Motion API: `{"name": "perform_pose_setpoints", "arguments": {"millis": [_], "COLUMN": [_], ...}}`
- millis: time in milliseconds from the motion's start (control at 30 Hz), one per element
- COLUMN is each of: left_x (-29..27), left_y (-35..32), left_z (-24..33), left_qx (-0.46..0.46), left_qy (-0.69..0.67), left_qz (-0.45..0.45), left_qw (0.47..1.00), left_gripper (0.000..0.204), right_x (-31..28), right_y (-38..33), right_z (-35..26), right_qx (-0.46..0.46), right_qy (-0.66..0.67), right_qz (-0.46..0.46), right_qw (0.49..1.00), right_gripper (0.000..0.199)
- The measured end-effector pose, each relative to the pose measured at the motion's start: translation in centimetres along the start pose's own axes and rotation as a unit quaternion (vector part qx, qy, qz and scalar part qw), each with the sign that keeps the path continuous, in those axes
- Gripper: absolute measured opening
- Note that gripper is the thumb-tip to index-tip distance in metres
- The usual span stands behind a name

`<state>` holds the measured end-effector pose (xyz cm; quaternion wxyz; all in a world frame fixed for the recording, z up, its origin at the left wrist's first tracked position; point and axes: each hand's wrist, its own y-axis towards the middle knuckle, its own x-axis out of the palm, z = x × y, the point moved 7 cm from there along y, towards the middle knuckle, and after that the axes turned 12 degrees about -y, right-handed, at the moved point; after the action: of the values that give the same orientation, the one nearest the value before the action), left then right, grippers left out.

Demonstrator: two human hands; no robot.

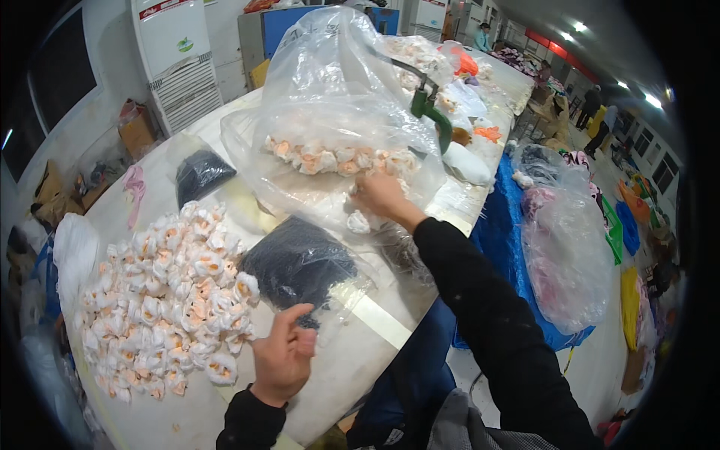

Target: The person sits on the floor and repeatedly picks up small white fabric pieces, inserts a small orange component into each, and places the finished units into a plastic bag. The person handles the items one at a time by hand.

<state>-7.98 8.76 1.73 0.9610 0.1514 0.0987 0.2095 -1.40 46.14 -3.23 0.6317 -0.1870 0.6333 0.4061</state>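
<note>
My right hand (384, 197) reaches to the mouth of a large clear plastic bag (322, 97), fingers closed at a white and peach fabric flower in the row of flowers (315, 159) inside it. One loose flower (358, 222) lies just below that hand. My left hand (283, 358) is half curled above the table, index finger and thumb apart, with nothing visible between them. It is nearest to a clear bag of small dark beads (296, 259). Left of it spreads a heap of similar fabric flowers (169, 300).
A green metal clamp-like stand (429, 112) rises beside the large bag. A smaller dark-filled bag (202, 176) and a pink ribbon (133, 191) lie on the white table (375, 319). Right of the table are a blue sheet (491, 217) and a stuffed clear bag (566, 259). People stand far back.
</note>
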Motion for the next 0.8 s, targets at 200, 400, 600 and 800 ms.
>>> {"name": "perform_pose_setpoints", "arguments": {"millis": [200,400,600,800], "left_x": [-0.1,2.6,3.9,1.0], "left_y": [0.3,-0.4,0.0,-0.7], "left_z": [-3.4,-3.5,-2.3,-2.7], "left_qx": [-0.079,-0.005,0.016,0.018], "left_qy": [-0.179,-0.060,-0.030,0.047], "left_qz": [0.019,-0.101,-0.101,0.008], "left_qw": [0.981,0.993,0.994,0.999], "left_gripper": [0.055,0.063,0.041,0.033], "right_x": [-10.4,-7.7,-7.3,-6.8], "right_y": [-10.7,-24.1,-26.4,-26.3], "right_z": [-5.7,-14.3,-15.5,-16.1], "right_qx": [0.087,0.201,0.191,0.117], "right_qy": [0.319,0.614,0.640,0.572], "right_qz": [0.136,0.051,0.050,0.008], "right_qw": [0.934,0.762,0.742,0.812], "right_gripper": [0.021,0.021,0.022,0.019]}}
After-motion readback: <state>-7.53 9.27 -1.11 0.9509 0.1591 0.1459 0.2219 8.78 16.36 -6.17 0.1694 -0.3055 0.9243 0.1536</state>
